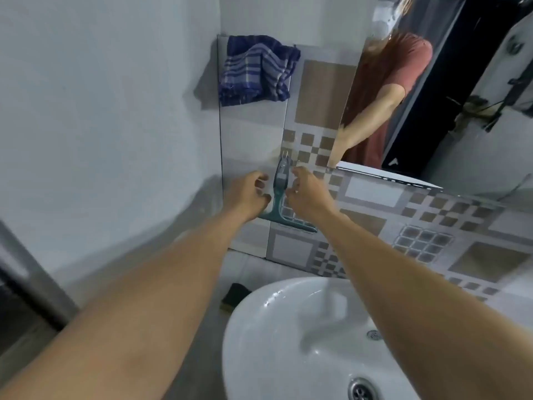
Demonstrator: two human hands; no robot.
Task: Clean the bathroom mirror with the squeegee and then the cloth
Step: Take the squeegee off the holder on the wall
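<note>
The teal squeegee [281,194] hangs on the tiled wall, handle up, blade at six o'clock. The left hand [246,196] and right hand [307,194] flank its handle, fingers loosely curled and parted, gripping nothing. A blue checked cloth [256,69] hangs at eleven o'clock, the mirror [461,111] at two, above the white sink [302,342].
</note>
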